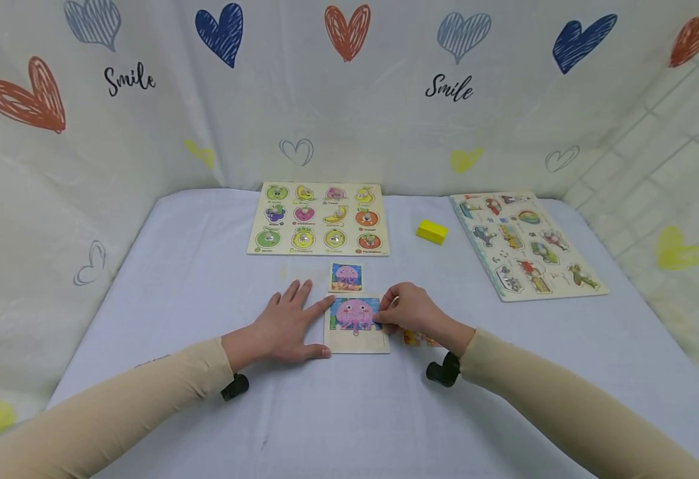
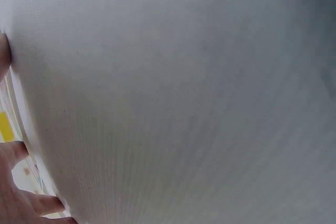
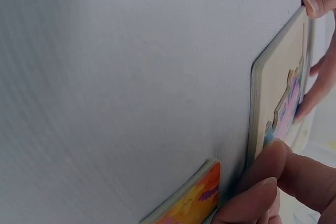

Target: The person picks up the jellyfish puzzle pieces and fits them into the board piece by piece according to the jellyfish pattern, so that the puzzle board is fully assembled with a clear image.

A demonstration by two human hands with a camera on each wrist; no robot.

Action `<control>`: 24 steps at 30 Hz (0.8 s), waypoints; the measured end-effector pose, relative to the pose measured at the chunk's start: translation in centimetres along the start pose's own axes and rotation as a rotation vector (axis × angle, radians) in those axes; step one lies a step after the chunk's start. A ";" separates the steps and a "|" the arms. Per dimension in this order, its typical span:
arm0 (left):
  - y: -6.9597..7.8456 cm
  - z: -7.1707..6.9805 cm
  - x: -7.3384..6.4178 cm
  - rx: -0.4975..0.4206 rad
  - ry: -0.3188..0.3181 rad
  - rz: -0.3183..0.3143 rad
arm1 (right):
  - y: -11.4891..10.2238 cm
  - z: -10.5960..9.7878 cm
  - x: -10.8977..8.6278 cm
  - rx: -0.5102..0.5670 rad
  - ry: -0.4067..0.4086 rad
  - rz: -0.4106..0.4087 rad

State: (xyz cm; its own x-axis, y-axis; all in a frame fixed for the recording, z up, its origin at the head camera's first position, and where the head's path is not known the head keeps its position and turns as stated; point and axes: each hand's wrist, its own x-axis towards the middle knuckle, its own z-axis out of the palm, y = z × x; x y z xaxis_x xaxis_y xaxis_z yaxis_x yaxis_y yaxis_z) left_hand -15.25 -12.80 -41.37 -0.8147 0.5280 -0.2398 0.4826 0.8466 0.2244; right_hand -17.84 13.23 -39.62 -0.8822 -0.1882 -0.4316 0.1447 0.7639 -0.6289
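A small wooden jigsaw board [image 1: 357, 342] lies at the middle of the table, its upper part filled with a pink octopus picture [image 1: 354, 313] and its lower strip bare wood. My left hand [image 1: 286, 326] is spread flat, with thumb and index finger touching the board's left side. At the right edge my right hand [image 1: 415, 311] has bent fingers, one fingertip touching a blue part of the picture in the right wrist view. Whether it pinches a piece is hidden. Orange puzzle pieces [image 3: 195, 198] lie beneath and beside that hand. A small octopus picture card [image 1: 346, 277] sits just above the board.
A fruit puzzle board [image 1: 319, 223] lies at the back. To its right is a yellow block [image 1: 432, 231], then a larger picture puzzle board [image 1: 529, 249]. A white curtain printed with hearts [image 1: 349, 100] hangs behind the white-covered table [image 1: 349, 426].
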 end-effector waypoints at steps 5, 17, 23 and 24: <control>0.1 0.0 0.0 -0.002 -0.002 -0.002 | 0.1 0.2 0.1 -0.032 0.011 -0.008; 0.1 -0.1 0.0 0.006 -0.003 -0.008 | -0.3 0.6 0.4 -0.084 0.037 -0.016; 0.1 0.0 0.0 -0.004 0.001 -0.006 | -0.1 0.6 0.5 -0.094 0.029 -0.031; 0.1 0.0 0.0 -0.005 0.002 -0.006 | -0.1 0.6 0.6 -0.093 0.026 -0.030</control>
State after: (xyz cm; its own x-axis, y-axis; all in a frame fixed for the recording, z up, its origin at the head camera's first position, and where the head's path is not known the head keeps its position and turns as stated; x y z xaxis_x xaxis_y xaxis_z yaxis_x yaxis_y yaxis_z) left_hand -15.17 -12.75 -41.31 -0.8179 0.5232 -0.2395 0.4764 0.8491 0.2281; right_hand -18.09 12.69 -40.17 -0.8969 -0.1970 -0.3960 0.0766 0.8126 -0.5777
